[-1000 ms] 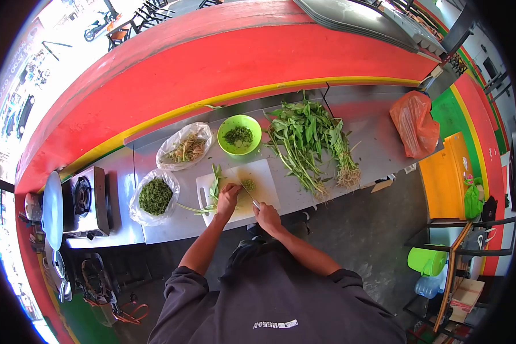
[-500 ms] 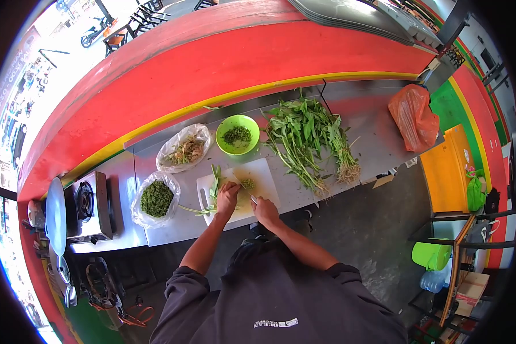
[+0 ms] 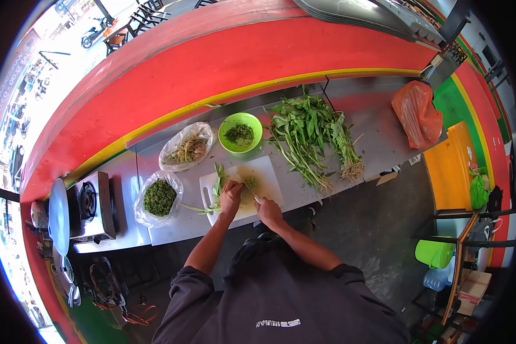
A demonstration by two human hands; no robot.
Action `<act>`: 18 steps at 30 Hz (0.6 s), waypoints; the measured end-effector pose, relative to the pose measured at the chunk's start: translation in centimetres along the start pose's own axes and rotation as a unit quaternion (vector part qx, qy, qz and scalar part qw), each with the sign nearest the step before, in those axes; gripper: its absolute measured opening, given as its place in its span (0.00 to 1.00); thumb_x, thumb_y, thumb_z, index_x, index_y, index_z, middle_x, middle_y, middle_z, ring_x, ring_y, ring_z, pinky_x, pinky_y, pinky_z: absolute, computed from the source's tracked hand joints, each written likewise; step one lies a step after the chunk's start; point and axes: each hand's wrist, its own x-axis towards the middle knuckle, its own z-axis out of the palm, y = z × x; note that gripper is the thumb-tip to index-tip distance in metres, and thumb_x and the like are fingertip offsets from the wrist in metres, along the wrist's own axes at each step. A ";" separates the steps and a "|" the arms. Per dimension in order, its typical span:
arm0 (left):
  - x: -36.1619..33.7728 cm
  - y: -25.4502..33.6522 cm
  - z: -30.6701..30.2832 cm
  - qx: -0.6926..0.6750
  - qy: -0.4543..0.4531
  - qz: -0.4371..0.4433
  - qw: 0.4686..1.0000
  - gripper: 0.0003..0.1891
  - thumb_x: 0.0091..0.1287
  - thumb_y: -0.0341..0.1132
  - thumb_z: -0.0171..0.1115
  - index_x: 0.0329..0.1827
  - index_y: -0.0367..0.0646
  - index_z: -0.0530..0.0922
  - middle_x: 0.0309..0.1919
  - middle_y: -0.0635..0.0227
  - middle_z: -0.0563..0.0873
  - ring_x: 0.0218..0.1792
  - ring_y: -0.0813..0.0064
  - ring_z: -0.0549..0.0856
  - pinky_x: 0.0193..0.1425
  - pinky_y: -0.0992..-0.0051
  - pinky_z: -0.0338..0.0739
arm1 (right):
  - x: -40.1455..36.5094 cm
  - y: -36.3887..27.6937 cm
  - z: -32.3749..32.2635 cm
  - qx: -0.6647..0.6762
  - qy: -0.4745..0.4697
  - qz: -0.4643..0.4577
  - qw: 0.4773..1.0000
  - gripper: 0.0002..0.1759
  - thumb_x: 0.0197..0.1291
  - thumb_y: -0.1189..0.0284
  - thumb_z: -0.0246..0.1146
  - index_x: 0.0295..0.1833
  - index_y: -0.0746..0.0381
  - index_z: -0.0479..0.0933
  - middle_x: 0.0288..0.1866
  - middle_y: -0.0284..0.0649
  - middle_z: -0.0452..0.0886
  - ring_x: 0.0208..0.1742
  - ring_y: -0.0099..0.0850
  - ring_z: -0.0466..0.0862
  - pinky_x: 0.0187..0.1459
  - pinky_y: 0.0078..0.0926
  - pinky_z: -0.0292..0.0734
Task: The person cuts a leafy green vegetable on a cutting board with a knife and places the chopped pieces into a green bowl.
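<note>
On a white cutting board, my left hand is closed around leafy green stalks, whose leaves and stems trail off to the left. My right hand grips a knife by its handle, the blade angled toward the left fingertips. Just beyond the blade lies a small heap of chopped green stems. Behind the board sits a green bowl with chopped greens inside. A clear bag of finely cut greens and another bag of root ends and trimmings stand to the left.
Bunches of leafy greens with roots lie right of the bowl on the metal counter. An orange-red plastic bag is at the far right. A gas stove stands at the left end, and a red wall runs behind.
The camera view has shifted slightly, so everything sits a little further right. Around the knife, more blade shows beside my left fingertips. Both hands keep their hold.
</note>
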 end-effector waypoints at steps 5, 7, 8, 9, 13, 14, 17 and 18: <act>0.0 -0.1 -0.1 0.008 -0.002 -0.002 1.000 0.07 0.61 0.27 0.69 0.42 0.42 0.88 0.37 0.62 0.86 0.41 0.56 0.86 0.46 0.59 0.79 | 0.5 -0.2 0.3 0.013 0.016 0.001 1.000 0.24 0.73 0.54 0.59 0.40 0.67 0.81 0.32 0.60 0.86 0.38 0.60 0.88 0.43 0.55 0.83; 0.0 -0.2 0.0 -0.008 0.009 0.002 1.000 0.07 0.60 0.26 0.69 0.41 0.42 0.88 0.37 0.62 0.87 0.41 0.56 0.86 0.47 0.59 0.79 | 0.1 -0.2 -0.1 0.019 0.005 0.003 1.000 0.24 0.73 0.54 0.59 0.40 0.67 0.81 0.32 0.60 0.86 0.38 0.60 0.88 0.43 0.55 0.83; 0.0 -0.3 0.1 -0.008 0.010 0.001 1.000 0.07 0.60 0.26 0.69 0.41 0.42 0.88 0.37 0.62 0.87 0.41 0.56 0.86 0.47 0.59 0.79 | -0.3 0.0 -0.4 0.016 0.000 0.005 1.000 0.24 0.73 0.54 0.59 0.40 0.67 0.81 0.32 0.60 0.86 0.38 0.60 0.88 0.43 0.55 0.83; 0.1 -0.4 0.1 -0.009 0.005 0.002 1.000 0.07 0.60 0.25 0.69 0.41 0.42 0.88 0.37 0.61 0.87 0.41 0.56 0.86 0.47 0.59 0.79 | -0.5 0.2 -0.4 0.013 -0.006 0.007 1.000 0.24 0.73 0.54 0.59 0.40 0.67 0.81 0.32 0.60 0.86 0.38 0.60 0.88 0.43 0.55 0.83; 0.2 -0.6 0.1 -0.013 -0.011 -0.004 1.000 0.07 0.59 0.25 0.69 0.40 0.41 0.88 0.36 0.61 0.87 0.41 0.56 0.86 0.49 0.60 0.80 | -0.5 0.4 -0.2 0.016 0.007 -0.006 1.000 0.24 0.73 0.54 0.60 0.40 0.67 0.81 0.31 0.60 0.85 0.37 0.60 0.88 0.43 0.55 0.83; 0.2 -0.7 0.0 -0.013 -0.013 -0.004 1.000 0.07 0.59 0.25 0.69 0.40 0.41 0.88 0.36 0.61 0.87 0.41 0.56 0.86 0.49 0.60 0.80 | -0.2 0.4 -0.2 0.011 0.004 -0.005 1.000 0.24 0.73 0.54 0.59 0.40 0.67 0.81 0.31 0.60 0.85 0.37 0.60 0.87 0.42 0.55 0.83; 0.3 -0.8 0.1 -0.008 -0.018 0.007 1.000 0.07 0.59 0.25 0.70 0.40 0.42 0.88 0.37 0.62 0.87 0.41 0.56 0.86 0.49 0.60 0.79 | 0.5 -0.1 -0.3 0.002 -0.001 0.000 1.000 0.24 0.73 0.54 0.59 0.40 0.67 0.81 0.31 0.59 0.85 0.37 0.60 0.87 0.42 0.56 0.83; 0.2 -0.8 0.2 -0.005 -0.021 0.000 1.000 0.07 0.59 0.25 0.70 0.40 0.42 0.88 0.37 0.62 0.88 0.41 0.57 0.86 0.49 0.59 0.79 | 0.8 -0.1 -0.2 -0.004 -0.005 0.003 1.000 0.24 0.73 0.54 0.59 0.40 0.67 0.81 0.30 0.59 0.85 0.36 0.60 0.87 0.41 0.56 0.83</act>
